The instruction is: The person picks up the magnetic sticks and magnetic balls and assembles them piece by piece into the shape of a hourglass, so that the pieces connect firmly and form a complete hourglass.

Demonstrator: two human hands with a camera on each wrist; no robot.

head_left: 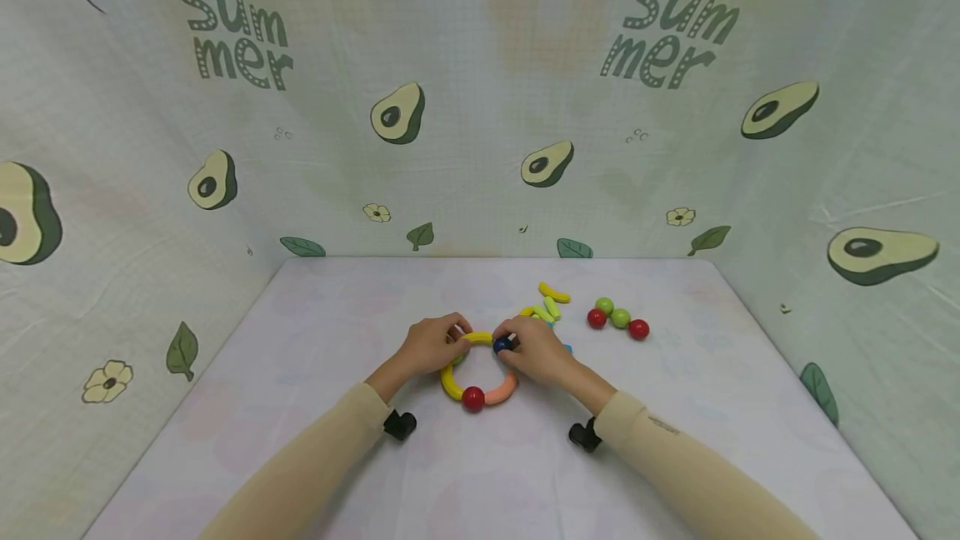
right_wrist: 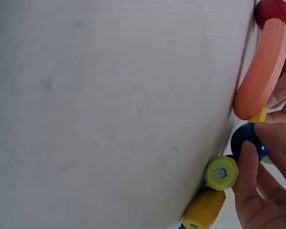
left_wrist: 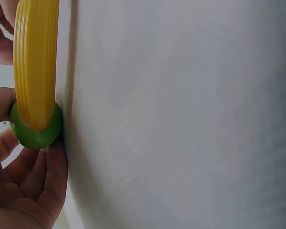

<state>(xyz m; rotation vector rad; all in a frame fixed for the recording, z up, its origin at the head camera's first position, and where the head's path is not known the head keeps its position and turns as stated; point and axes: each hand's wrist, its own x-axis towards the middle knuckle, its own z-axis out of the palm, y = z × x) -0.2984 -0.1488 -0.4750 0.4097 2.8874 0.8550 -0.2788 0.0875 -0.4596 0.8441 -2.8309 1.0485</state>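
In the head view a ring of curved rods and balls lies on the table between the hands. A red ball (head_left: pixel 473 399) at its near side joins a yellow curved rod (head_left: pixel 451 382) to a salmon curved rod (head_left: pixel 501 391). My left hand (head_left: pixel 435 343) grips a green ball (left_wrist: pixel 35 137) at the ring's left, with the yellow rod against it. At the far side runs another yellow curved rod (head_left: pixel 478 338). My right hand (head_left: pixel 540 350) pinches a dark blue ball (head_left: pixel 502 345) at that rod's right end. Between the blue ball and the salmon rod's upper end shows a small gap.
Beyond the right hand lie short lime rods (head_left: pixel 552 308), a yellow curved rod (head_left: pixel 554 293) and blue pieces partly hidden by the hand. Farther right sit two green balls (head_left: pixel 620 318) and two red balls (head_left: pixel 639 329). A printed cloth (head_left: pixel 480 107) hangs behind the table.
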